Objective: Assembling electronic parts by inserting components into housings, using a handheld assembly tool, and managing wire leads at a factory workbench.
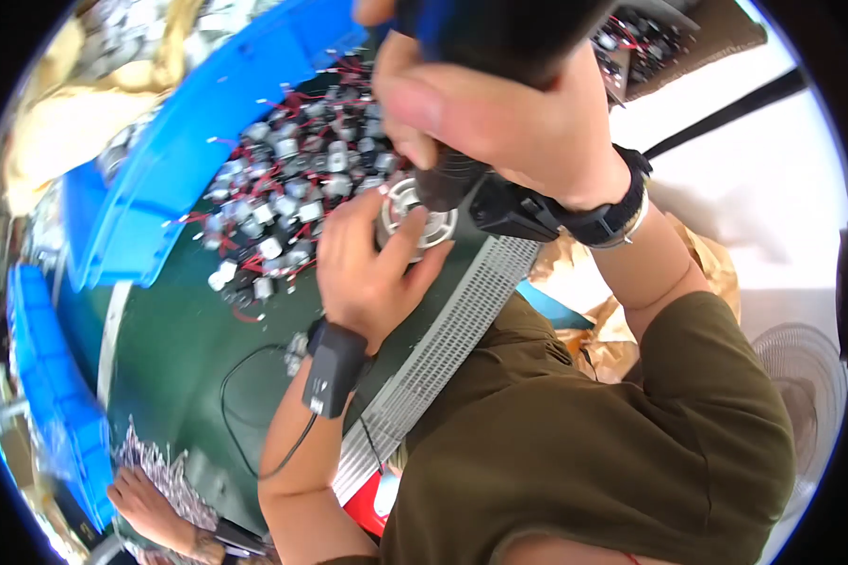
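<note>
My left hand (367,259) holds a round pale part with an open, spoked rim (440,229) against the green table. Its fingers curl over the part, one of them near the middle. Above it, my right hand (499,118) is wrapped round a dark power drill (499,38), blurred and partly cut off by the top edge. The drill's dark ribbed nose (450,179) points down onto the round part; whether the tip touches it is hidden. Beside my left hand spreads a pile of small motors with red and black wires (287,174).
A blue bin (151,212) borders the pile, and another blue bin (57,377) stands farther left. A co-worker's hand (151,508) rests by a heap of thin pieces (165,476). A perforated strip (443,334) edges the green table (179,348). A cable (224,414) runs from my left wrist device.
</note>
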`<state>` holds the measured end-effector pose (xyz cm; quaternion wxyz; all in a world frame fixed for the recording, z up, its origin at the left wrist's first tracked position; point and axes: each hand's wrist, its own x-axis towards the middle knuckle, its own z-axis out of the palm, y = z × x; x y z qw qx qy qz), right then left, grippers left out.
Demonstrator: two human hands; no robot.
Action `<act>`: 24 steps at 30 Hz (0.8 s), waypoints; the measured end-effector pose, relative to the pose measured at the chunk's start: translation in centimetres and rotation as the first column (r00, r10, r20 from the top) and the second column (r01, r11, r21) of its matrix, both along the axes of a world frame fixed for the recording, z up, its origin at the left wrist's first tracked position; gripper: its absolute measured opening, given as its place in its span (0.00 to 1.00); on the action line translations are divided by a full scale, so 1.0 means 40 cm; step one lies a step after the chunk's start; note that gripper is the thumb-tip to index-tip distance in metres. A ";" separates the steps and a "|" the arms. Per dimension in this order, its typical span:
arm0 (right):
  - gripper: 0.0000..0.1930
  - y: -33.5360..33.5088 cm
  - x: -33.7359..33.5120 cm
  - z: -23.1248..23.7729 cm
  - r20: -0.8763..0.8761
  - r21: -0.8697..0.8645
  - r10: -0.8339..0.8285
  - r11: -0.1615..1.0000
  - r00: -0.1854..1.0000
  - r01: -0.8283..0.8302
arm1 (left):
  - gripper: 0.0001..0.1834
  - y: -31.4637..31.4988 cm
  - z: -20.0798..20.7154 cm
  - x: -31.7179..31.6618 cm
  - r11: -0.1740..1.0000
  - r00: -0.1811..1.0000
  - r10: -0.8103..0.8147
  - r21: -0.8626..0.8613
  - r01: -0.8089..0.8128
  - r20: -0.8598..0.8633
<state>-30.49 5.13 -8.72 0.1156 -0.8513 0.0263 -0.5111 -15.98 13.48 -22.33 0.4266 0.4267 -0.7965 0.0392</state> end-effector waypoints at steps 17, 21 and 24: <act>0.13 0.020 0.011 0.043 0.631 0.546 0.357 0.427 0.689 -0.721 | 0.23 0.273 0.032 0.659 0.558 0.562 0.771 0.107 -0.823 0.300; 0.13 -0.005 0.016 0.029 0.457 0.621 0.161 0.647 0.875 -0.443 | 0.19 0.180 0.136 0.510 0.353 0.331 0.935 -0.338 -0.872 0.125; 0.13 0.002 0.032 0.041 0.344 0.756 -0.059 0.610 0.937 -0.239 | 0.17 0.072 0.160 0.324 0.690 0.703 0.704 0.135 -0.711 0.102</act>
